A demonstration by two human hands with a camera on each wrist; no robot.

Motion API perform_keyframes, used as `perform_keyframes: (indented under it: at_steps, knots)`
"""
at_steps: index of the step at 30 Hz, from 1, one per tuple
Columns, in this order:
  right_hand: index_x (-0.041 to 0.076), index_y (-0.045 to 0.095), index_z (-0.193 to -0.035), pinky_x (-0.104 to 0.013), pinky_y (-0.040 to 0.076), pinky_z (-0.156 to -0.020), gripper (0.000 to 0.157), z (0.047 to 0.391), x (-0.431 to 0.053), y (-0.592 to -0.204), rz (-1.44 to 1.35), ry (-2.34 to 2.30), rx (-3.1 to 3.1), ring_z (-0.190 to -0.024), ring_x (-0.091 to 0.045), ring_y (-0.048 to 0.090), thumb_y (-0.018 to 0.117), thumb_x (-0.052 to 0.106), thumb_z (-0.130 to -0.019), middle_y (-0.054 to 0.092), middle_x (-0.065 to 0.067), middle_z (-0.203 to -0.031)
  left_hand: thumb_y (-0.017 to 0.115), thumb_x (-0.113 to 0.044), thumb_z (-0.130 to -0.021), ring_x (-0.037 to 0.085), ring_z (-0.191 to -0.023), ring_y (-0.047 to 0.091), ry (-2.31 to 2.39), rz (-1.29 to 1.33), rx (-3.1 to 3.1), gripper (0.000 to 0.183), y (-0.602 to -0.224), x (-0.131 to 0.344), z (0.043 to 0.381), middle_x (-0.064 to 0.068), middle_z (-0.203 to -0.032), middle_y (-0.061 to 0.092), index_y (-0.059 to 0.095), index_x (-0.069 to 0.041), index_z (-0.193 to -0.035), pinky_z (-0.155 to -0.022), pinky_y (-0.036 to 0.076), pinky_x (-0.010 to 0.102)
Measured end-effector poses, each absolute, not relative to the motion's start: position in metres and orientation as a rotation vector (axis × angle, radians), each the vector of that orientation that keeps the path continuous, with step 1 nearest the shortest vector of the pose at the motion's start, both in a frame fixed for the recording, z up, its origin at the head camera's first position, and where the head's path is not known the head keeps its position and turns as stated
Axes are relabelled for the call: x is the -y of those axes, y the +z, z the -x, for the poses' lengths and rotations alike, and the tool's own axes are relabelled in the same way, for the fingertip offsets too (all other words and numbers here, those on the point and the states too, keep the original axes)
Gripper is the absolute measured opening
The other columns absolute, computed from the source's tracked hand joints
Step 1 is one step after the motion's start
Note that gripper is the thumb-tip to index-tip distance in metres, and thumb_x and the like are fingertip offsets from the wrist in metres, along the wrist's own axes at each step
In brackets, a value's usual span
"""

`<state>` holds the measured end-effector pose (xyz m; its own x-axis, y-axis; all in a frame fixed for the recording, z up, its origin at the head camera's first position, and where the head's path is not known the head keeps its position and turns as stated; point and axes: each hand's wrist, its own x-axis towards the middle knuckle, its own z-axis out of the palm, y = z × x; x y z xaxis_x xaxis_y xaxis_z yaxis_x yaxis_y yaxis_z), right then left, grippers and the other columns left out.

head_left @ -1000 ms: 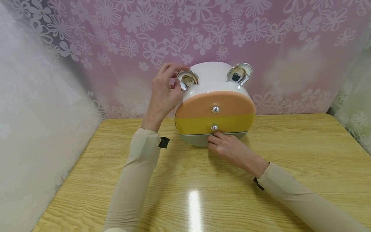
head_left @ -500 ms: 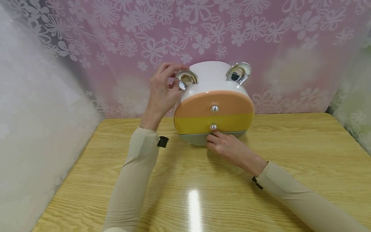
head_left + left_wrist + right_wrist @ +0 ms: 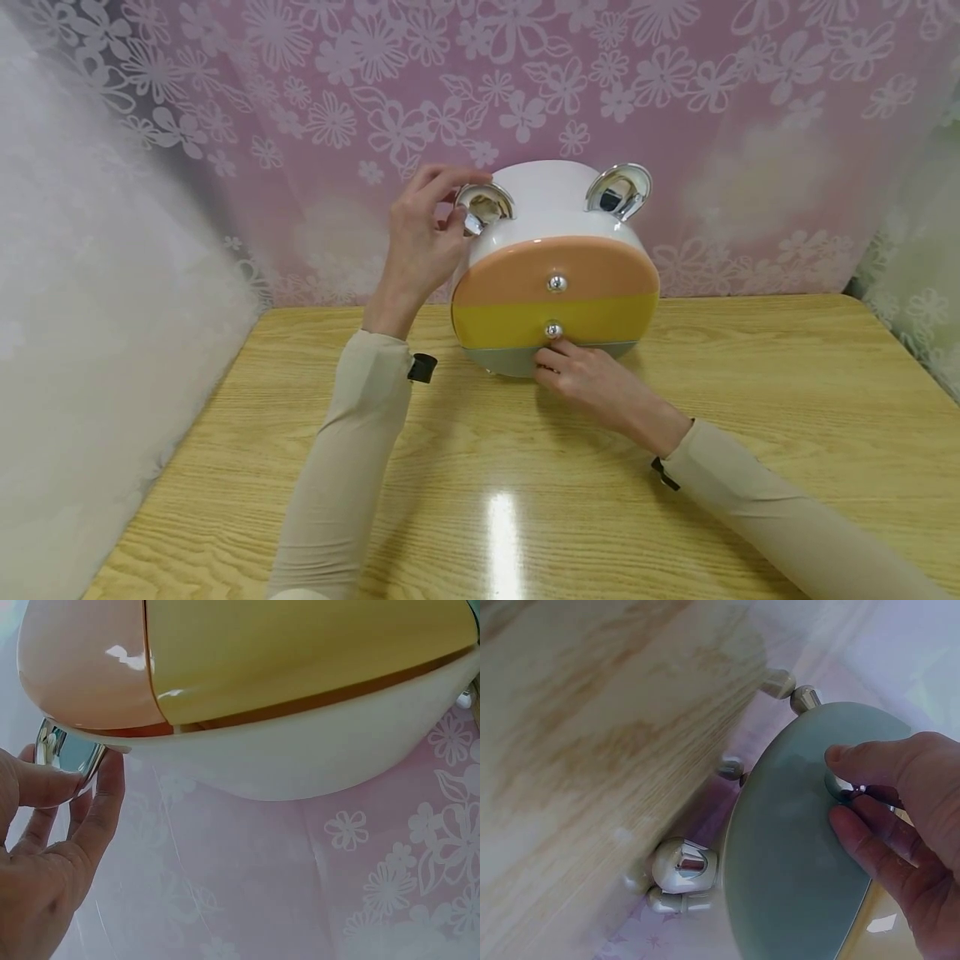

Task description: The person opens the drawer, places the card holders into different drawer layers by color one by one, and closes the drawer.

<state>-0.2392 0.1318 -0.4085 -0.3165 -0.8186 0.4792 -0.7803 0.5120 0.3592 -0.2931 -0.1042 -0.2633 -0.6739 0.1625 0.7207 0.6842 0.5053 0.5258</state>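
Note:
A round-bodied white drawer box (image 3: pixel 543 193) stands on the table, with an orange drawer front (image 3: pixel 498 279), a yellow one (image 3: pixel 498 325) and a grey-green one (image 3: pixel 501 362) stacked downward. My left hand (image 3: pixel 420 242) grips the box's shiny silver left ear (image 3: pixel 489 200), thumb on one side and fingers on the other; the left wrist view shows the same ear (image 3: pixel 71 757). At the lowest front, my right hand (image 3: pixel 596 385) pinches a silver knob (image 3: pixel 838 785), which the hand hides in the head view. The orange and yellow fronts each bear a silver knob.
The wood-grain table (image 3: pixel 420 517) reaches back to a pink floral curtain (image 3: pixel 360 100). Pale cloth hangs at the left (image 3: pixel 112 333) and right. Under the box, silver ball-like feet (image 3: pixel 684 866) show in the right wrist view. The right ear (image 3: pixel 619 192) stands free.
Both hands keep their holds on the ear and the lowest knob. The dark seam above the grey-green drawer front looks lighter now; the box stays in place.

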Motion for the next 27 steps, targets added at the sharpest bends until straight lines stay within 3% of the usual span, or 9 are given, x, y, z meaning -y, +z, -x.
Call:
perform_keyframes:
  at_steps: [10,14,20,27]
  knots:
    - [0.009,0.070,-0.098,-0.027,0.059,-0.075,0.017,0.2379,-0.1316,-0.4116,-1.299,-0.127,2.149,-0.102,-0.022,0.059,0.076,0.002,-0.084,0.065,-0.003,-0.102,0.051,0.013,-0.092,0.023,-0.103,0.061,-1.108,0.677,2.151,0.042,-0.2649,0.1024,0.2944,0.010,-0.121,0.062,0.074,-0.010,-0.118,-0.078,0.054,0.028]
    - [0.009,0.070,-0.100,-0.024,0.057,-0.064,0.019,0.2359,-0.1303,-0.4140,-1.294,-0.141,2.163,-0.103,-0.022,0.058,0.077,0.002,-0.084,0.064,-0.003,-0.104,0.049,0.013,-0.092,0.023,-0.102,0.061,-1.112,0.678,2.142,0.042,-0.2668,0.1035,0.2952,0.010,-0.120,0.061,0.073,-0.010,-0.118,-0.075,0.052,0.027]
    - [0.008,0.069,-0.100,-0.022,0.054,-0.058,0.021,0.2331,-0.1291,-0.4139,-1.284,-0.191,2.162,-0.101,-0.022,0.058,0.079,0.002,-0.083,0.063,-0.003,-0.104,0.050,0.014,-0.093,0.023,-0.107,0.062,-1.108,0.688,2.135,0.041,-0.2681,0.1052,0.2982,0.010,-0.120,0.062,0.073,-0.010,-0.117,-0.085,0.057,0.028]
    - [0.008,0.067,-0.097,-0.024,0.055,-0.058,0.020,0.2315,-0.1281,-0.4149,-1.282,-0.101,2.154,-0.097,-0.022,0.059,0.080,0.002,-0.083,0.063,-0.003,-0.103,0.050,0.009,-0.094,0.019,-0.104,0.062,-1.161,0.662,2.139,0.041,-0.2704,0.1065,0.2968,0.008,-0.122,0.062,0.074,-0.014,-0.119,-0.073,0.058,0.027]
